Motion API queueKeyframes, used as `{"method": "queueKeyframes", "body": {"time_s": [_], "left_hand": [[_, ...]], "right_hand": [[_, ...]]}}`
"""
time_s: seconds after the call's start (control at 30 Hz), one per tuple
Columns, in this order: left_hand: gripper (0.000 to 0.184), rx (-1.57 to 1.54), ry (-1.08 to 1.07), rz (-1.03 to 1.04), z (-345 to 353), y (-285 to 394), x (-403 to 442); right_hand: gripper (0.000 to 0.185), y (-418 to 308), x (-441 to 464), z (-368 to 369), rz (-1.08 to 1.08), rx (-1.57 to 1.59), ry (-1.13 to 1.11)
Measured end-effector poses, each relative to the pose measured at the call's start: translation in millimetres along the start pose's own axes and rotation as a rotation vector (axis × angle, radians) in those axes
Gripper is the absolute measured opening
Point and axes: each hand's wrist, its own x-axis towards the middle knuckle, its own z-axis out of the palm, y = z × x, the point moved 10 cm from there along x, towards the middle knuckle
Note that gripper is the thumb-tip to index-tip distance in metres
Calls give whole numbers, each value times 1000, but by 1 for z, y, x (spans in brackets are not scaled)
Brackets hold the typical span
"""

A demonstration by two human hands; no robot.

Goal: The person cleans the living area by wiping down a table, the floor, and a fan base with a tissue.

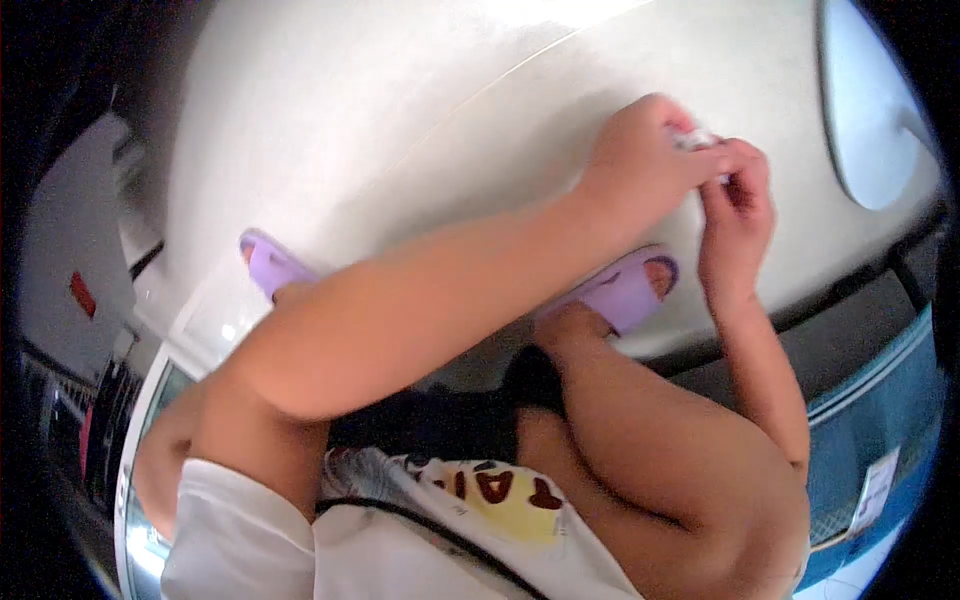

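Observation:
My left hand (645,150) reaches across to the right, above the pale floor, its fingers closed on a small white thing (697,140). Blur and the fingers hide most of this thing, so its kind is unclear. My right hand (738,190) meets the left one from the right side. Its fingers are bent and pinched together at the lower end of the white thing. Both hands touch or nearly touch there, beyond my knees.
My feet wear purple slippers, one left (275,262) and one right (625,295). A round pale base (870,110) stands at the upper right. A blue fabric-like side (870,400) with a white label lies at the right. A white-edged glass-like object (150,440) is at the left.

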Motion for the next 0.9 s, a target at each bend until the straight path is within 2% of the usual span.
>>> {"method": "queueKeyframes", "body": {"time_s": [0.07, 0.13, 0.2, 0.23, 0.27, 0.3, 0.33, 0.4, 0.47, 0.53, 0.6, 0.63, 0.7, 0.83, 0.9], "left_hand": [[44, 33, 3, 176, -5, 13, 0], [40, 99, -14, 184, -14, 4, 3], [37, 151, -46, 210, -20, -3, 6], [34, 218, -108, 272, -24, -5, 6], [31, 285, -173, 334, -26, -8, 2], [29, 346, -268, 306, -31, -18, -6], [27, 408, -363, 278, -39, -31, -14], [20, 538, -545, 403, -47, -61, -47], [16, 593, -732, 416, -66, -89, -90], [16, 755, -1008, 312, -82, -145, -137], [14, 877, -1225, 319, -97, -213, -186], [14, 877, -1230, 318, -95, -210, -192], [16, 977, -1396, 3, -98, -235, -211], [18, 875, -1473, 32, -73, -264, -227], [19, 789, -1516, 245, -48, -250, -230]], "right_hand": [[30, 7, -7, 15, 247, 403, -38], [50, 5, -17, 25, 333, 529, -68], [53, 5, -23, 35, 416, 686, -142], [53, 4, -24, 36, 418, 688, -145], [53, 1, -28, 46, 443, 697, -255], [54, -2, -34, 55, 467, 704, -365], [54, 1, -34, 55, 470, 707, -365], [51, 10, -39, 53, 474, 538, -432], [49, 24, -39, 43, 514, 494, -417], [46, 38, -38, 32, 552, 450, -402], [39, 48, -39, 23, 556, 380, -389], [39, 50, -39, 21, 559, 382, -386], [36, 51, -38, 16, 560, 365, -373], [32, 51, -36, 8, 549, 412, -314], [31, 54, -35, 6, 565, 402, -313]]}}
